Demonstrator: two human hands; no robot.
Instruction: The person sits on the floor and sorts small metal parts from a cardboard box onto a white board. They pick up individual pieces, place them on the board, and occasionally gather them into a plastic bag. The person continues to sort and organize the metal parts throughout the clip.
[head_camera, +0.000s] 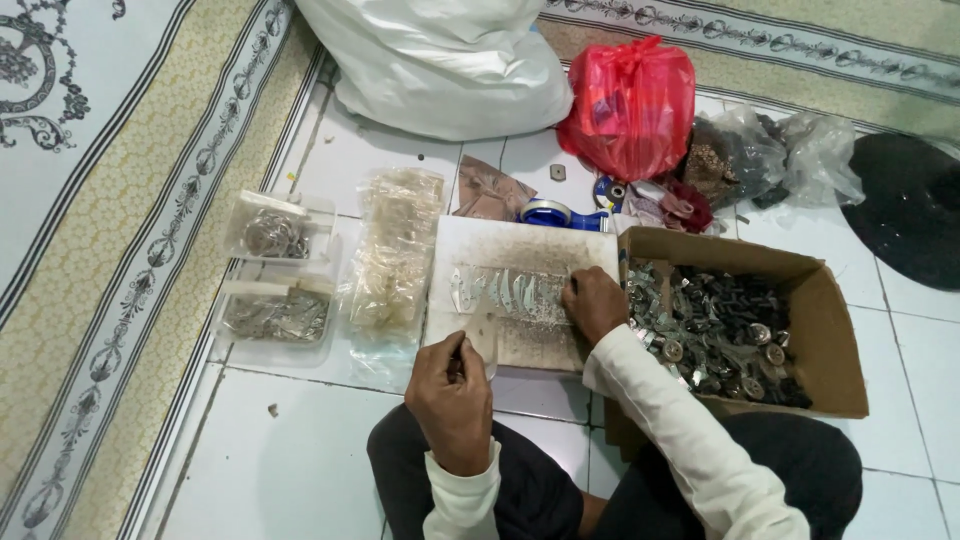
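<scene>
Two hands: both work over a stained white board (520, 245) that lies flat on the tiled floor (300, 450) in front of the seated person.
Board: its middle is covered with a row of thin, shiny metal strips (505, 290), laid side by side.
Left hand (452, 395): at the near edge of the board, fingers curled closed around a small clear piece (483, 340) that sticks up toward the strips; what sort of piece it is cannot be told.
Right hand (592, 303): on the right part of the board, fingertips pressed together down onto the right end of the strip row; whether it pinches one strip cannot be told.
Cardboard box (830, 340): touching the right edge of the board, open, full of small metal parts.
Clear bags (392, 255): just left of the board, stacked in a pile.
Plastic trays (275, 285): farther left of the board, two of them, holding metal bits.
Tape roll (550, 213): just beyond the far edge of the board, blue.
Red bag (630, 105): beyond the board, knotted, beside a big white sack (440, 65).
</scene>
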